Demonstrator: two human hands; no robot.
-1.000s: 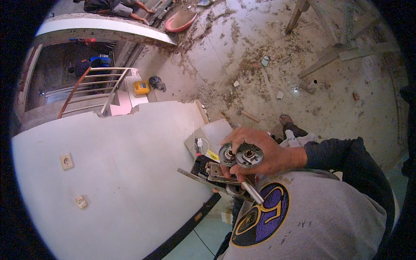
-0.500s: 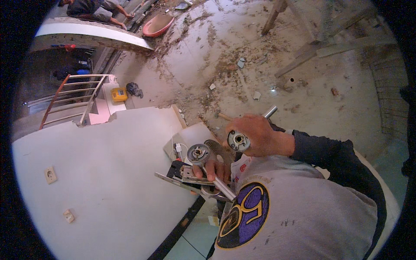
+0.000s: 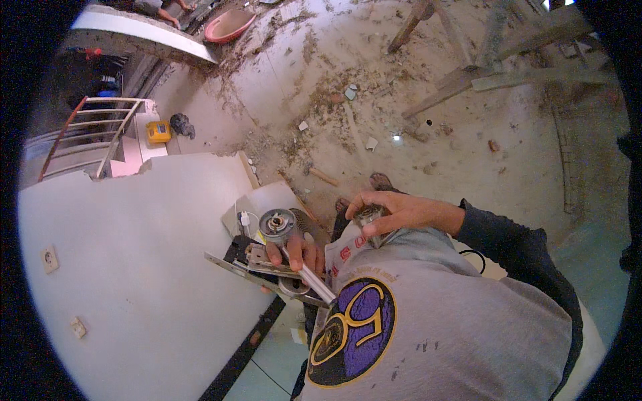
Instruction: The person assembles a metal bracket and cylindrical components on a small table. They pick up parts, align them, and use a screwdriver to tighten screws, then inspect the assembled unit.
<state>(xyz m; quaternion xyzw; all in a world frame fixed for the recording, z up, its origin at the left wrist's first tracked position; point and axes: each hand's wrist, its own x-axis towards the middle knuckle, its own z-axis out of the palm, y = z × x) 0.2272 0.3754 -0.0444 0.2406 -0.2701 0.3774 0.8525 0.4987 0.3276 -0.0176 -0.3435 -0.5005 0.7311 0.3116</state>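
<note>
My left hand (image 3: 301,255) is closed around a metal door lever handle (image 3: 315,283) with a round rose (image 3: 277,224), its hollow back showing a central socket. Held in the same hand, underneath, is a flat metal lock (image 3: 264,260) with a long faceplate, tilted down to the right. My right hand (image 3: 408,212) curls its fingers and thumb over a second door handle (image 3: 370,214), close to my grey shirt. Only part of that handle's round metal end shows; its lever is hidden.
A white wall (image 3: 127,247) with two sockets fills the left. A wood-handled hammer (image 3: 324,176) and rubble (image 3: 351,91) lie on the dusty floor. Beyond are a yellow box (image 3: 158,131), a red basin (image 3: 229,25), a wooden trestle (image 3: 441,90) and another person's arm (image 3: 168,16).
My right hand has turned its handle, so the lever and the full round face no longer show. The left hand keeps its grip. The whole view has shifted, and my feet and the hammer now show.
</note>
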